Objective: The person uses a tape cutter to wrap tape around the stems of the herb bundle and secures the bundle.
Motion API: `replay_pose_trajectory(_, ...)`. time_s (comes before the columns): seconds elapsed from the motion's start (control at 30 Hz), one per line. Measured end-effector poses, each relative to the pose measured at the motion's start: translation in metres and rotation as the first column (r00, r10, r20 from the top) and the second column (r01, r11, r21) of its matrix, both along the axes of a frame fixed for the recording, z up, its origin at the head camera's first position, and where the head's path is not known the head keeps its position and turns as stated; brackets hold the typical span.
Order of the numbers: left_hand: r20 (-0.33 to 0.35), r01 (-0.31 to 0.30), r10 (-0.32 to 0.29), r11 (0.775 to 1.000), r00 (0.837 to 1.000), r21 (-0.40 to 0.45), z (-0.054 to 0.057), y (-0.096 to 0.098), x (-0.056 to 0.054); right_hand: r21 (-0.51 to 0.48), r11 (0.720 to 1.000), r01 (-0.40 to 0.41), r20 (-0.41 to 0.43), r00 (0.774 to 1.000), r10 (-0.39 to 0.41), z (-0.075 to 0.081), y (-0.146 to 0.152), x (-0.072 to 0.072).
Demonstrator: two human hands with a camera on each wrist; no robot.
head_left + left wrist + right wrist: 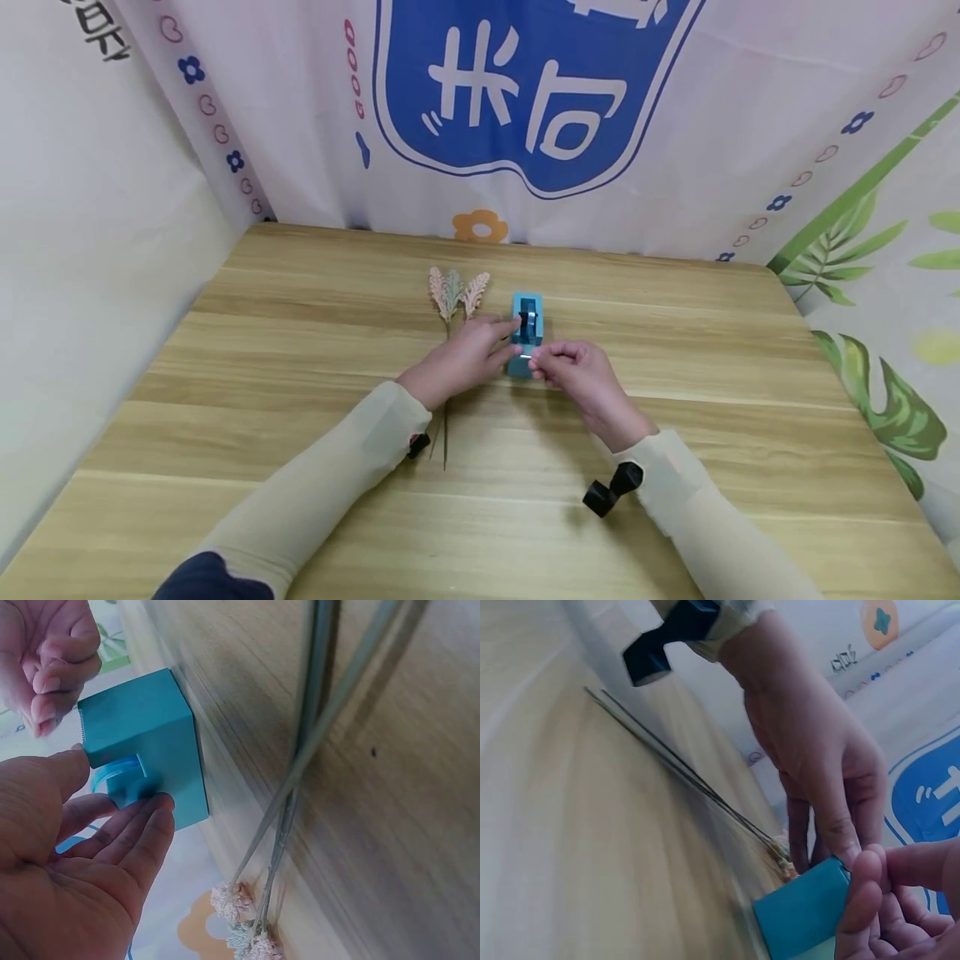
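A teal tape dispenser (528,298) with a roll in its top stands on the table, its toothed edge toward me. My left hand (467,354) holds it from the left; in the left wrist view the thumb lies by the toothed edge (81,724) and the fingers rest along the side. Just right of that edge, my right hand (588,382) has thumb and forefinger pinched together. A pale glint of tape (527,357) shows between the two hands, though the clear strip itself is hard to make out. Fingertips of both hands nearly meet in the right wrist view.
Left of the dispenser lie artificial flower stems (446,433) with pink and grey-green heads (452,292), partly under my left hand and forearm. The wooden table (300,333) ends at a printed curtain (300,108). Black camera mounts (613,490) hang from the wrists.
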State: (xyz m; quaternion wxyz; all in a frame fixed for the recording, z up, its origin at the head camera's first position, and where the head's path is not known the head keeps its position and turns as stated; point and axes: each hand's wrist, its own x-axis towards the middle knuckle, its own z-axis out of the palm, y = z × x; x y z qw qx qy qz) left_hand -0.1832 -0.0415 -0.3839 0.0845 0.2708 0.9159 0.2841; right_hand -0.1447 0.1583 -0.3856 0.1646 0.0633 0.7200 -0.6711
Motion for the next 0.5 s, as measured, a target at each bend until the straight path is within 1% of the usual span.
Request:
replay_pose_trajectory(0.1,0.005,0.010,-0.010,1.000,1.000,0.003,0.001,0.001,0.000,-0.019,1.000,0.003,0.007,1.000,-0.003,0.000,0.001,0.006)
replay_pose_trajectory(0.37,-0.003,0.002,-0.002,1.000,1.000,-0.001,0.002,0.001,-0.001,-0.112,0.994,0.014,0.007,1.000,-0.013,-0.001,-0.002,0.020)
replay_pose_trajectory(0.5,-0.004,0.005,-0.005,1.000,1.000,0.001,0.002,0.001,-0.001,-0.133,0.991,0.013,0.005,1.000,-0.012,-0.002,-0.003,0.027)
